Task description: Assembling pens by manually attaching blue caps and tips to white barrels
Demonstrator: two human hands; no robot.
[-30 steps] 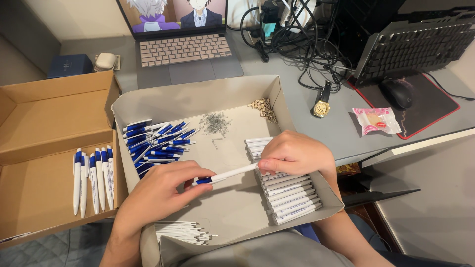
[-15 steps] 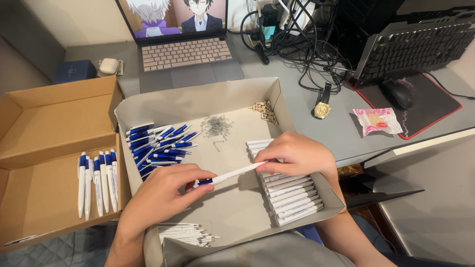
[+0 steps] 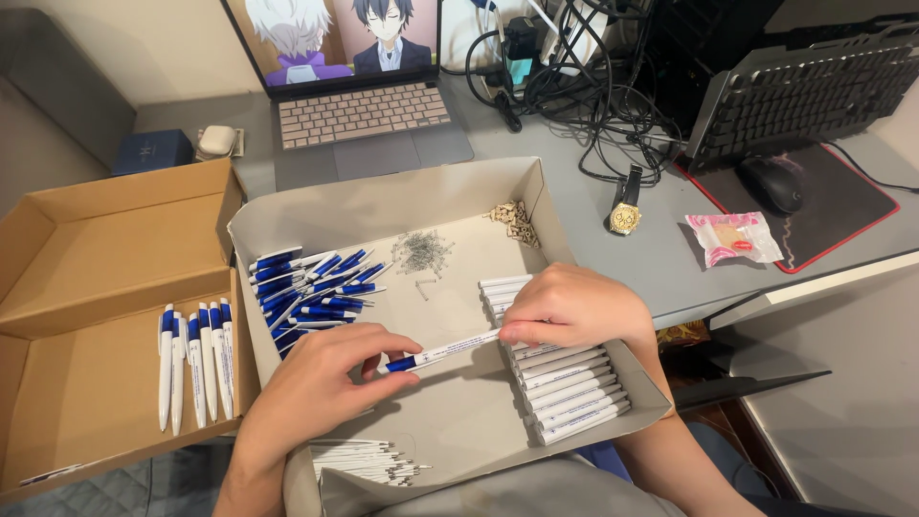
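Low in the frame's middle, over the grey tray (image 3: 287,215), my left hand (image 3: 321,388) pinches the blue tip of a pen (image 3: 442,350) while my right hand (image 3: 572,306) grips its white barrel. Keeping both ends in line should seat it cleanly. White barrels (image 3: 565,378) crowd beneath my right wrist; blue caps (image 3: 306,287) lie left.

- Pen (image 3: 442,351) — white barrel, blue tip.
- Tray (image 3: 383,206): pale grey card.
- Loose caps (image 3: 311,282): blue and white.
- Barrels (image 3: 565,378): plain white.
- Side box (image 3: 96,239): brown cardboard.
- Mouse mat (image 3: 842,206): black, red edge.
- Wrapped sweet (image 3: 732,237): pink and white.
- Wristwatch (image 3: 624,215) — gold face, black strap.
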